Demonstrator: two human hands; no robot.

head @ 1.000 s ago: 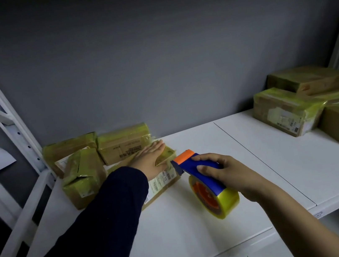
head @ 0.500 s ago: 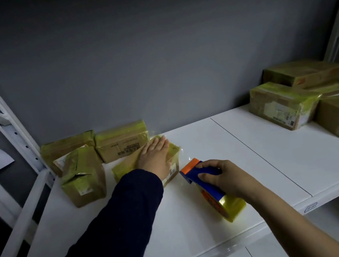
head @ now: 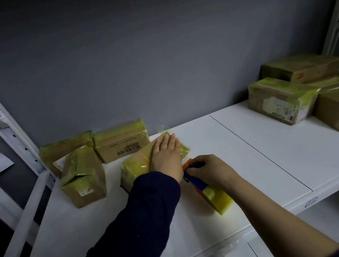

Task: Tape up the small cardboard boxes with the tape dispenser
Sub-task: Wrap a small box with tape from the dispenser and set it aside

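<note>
Nearest you, your right hand (head: pixel 210 172) curls around the blue-and-orange plastic tape dispenser (head: pixel 217 198) with its glossy yellow roll, low on the white shelf (head: pixel 256 159), just beside the small brown cardboard box (head: pixel 134 166) your left hand (head: pixel 166 155) presses with flat fingers. That box carries shiny, wrinkled tape already; I judge it nearly sealed. Farther back, the taped boxes at left (head: pixel 120 142) and the taped boxes at right (head: pixel 281 100) look finished.

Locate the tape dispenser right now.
Head view, centre: the tape dispenser is on the white shelf, gripped by the right hand, just right of the box that the left hand presses flat.
</note>
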